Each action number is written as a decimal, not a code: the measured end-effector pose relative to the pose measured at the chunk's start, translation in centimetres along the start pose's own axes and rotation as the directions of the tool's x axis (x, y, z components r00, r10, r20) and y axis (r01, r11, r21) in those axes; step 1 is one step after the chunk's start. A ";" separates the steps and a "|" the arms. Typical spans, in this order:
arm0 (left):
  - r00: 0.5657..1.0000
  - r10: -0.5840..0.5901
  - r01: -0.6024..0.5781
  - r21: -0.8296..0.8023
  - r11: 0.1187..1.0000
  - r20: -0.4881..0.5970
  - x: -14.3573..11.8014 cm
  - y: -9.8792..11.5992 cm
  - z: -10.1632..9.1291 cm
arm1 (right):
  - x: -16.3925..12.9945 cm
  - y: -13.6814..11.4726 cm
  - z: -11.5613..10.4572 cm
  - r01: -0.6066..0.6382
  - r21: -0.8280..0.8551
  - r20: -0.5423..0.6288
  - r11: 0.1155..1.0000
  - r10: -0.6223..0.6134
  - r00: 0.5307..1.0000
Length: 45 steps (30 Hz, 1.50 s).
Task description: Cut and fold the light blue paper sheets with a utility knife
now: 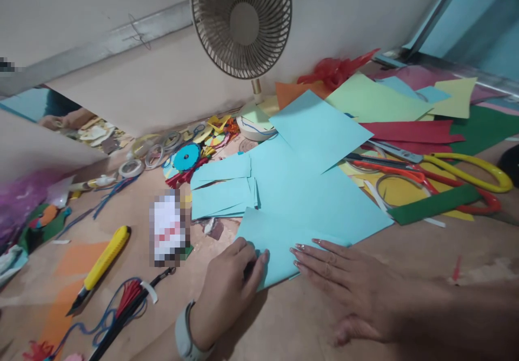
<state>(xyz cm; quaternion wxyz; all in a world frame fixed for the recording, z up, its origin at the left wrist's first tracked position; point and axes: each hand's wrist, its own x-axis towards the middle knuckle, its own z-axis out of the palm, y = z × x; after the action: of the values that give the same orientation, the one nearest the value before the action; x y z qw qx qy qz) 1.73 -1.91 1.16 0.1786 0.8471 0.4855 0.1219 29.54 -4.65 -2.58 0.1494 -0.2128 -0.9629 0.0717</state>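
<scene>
A fan (pixel 242 23) stands behind scissors (pixel 446 169) and a yellow knife (pixel 103 263).
</scene>
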 end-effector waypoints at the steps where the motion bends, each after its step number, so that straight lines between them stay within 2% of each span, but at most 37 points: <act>1: 1.000 -0.004 0.004 -0.001 1.000 0.006 0.0 0.0 0.0 | 0.0 0.0 0.0 -0.006 0.010 0.007 1.000 0.006 1.000; 14: 1.000 0.016 -0.016 0.003 1.000 -0.003 0.2 -0.1 0.1 | -0.1 -0.2 0.3 -0.016 -0.011 -0.016 1.000 0.016 1.000; 19: 1.000 0.030 -0.029 0.021 0.999 -0.008 0.3 0.0 0.0 | 0.1 -0.2 0.0 -0.013 -0.028 0.027 1.000 0.014 1.000; 35: 0.995 0.087 -0.084 0.047 0.995 -0.047 0.5 -0.3 0.1 | 0.2 -0.4 -0.5 -0.095 0.105 0.088 0.990 0.086 0.992; 45: 0.991 0.117 -0.114 0.040 0.993 -0.072 0.7 -0.1 -0.1 | 0.1 -0.5 -0.4 -0.098 0.105 0.085 0.990 0.089 0.992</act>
<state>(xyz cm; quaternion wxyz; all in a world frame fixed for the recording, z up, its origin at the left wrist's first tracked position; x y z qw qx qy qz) 2.03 -1.23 1.20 0.1380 0.8717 0.4441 0.1546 29.36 -5.04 -2.04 0.1188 -0.2461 -0.9518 0.1394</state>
